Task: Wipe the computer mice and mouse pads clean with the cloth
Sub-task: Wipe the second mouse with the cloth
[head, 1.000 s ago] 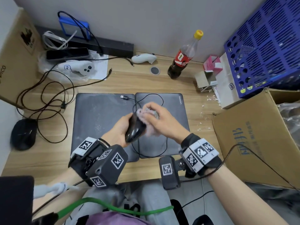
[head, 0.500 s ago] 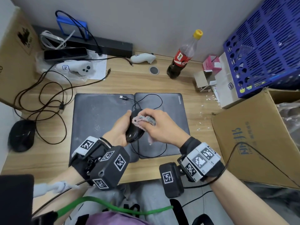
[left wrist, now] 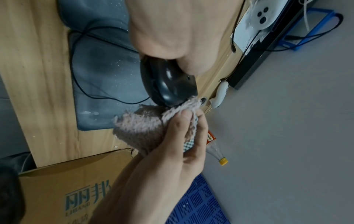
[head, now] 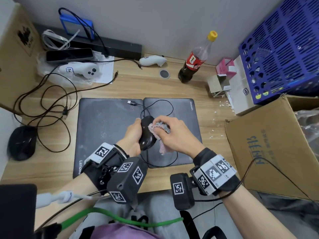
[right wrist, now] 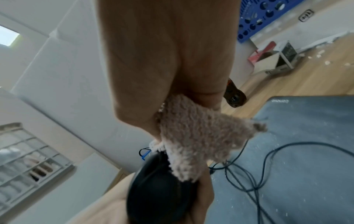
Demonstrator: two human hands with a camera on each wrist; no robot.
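My left hand (head: 133, 135) grips a black wired mouse (head: 146, 133) and holds it lifted above the two dark grey mouse pads, the left pad (head: 103, 128) and the right pad (head: 183, 121). My right hand (head: 170, 133) pinches a fluffy pink cloth (head: 163, 145) against the mouse's upper right side. In the left wrist view the cloth (left wrist: 141, 125) touches the front of the mouse (left wrist: 170, 86). The right wrist view has the cloth (right wrist: 193, 136) draped over the mouse (right wrist: 159, 191). White specks lie on both pads. A second black mouse (head: 21, 143) sits on the desk at the far left.
Loose black cables (head: 48, 107) coil left of the pads. A cola bottle (head: 195, 61), white controllers (head: 81, 70), a phone (head: 69, 55) and small boxes (head: 222, 80) stand at the back. A blue crate (head: 283, 47) and a cardboard box (head: 269, 144) fill the right side.
The mouse has been turned more upright in my left hand, and my right hand has slid the cloth along its upper side. Both hands stayed over the pads.
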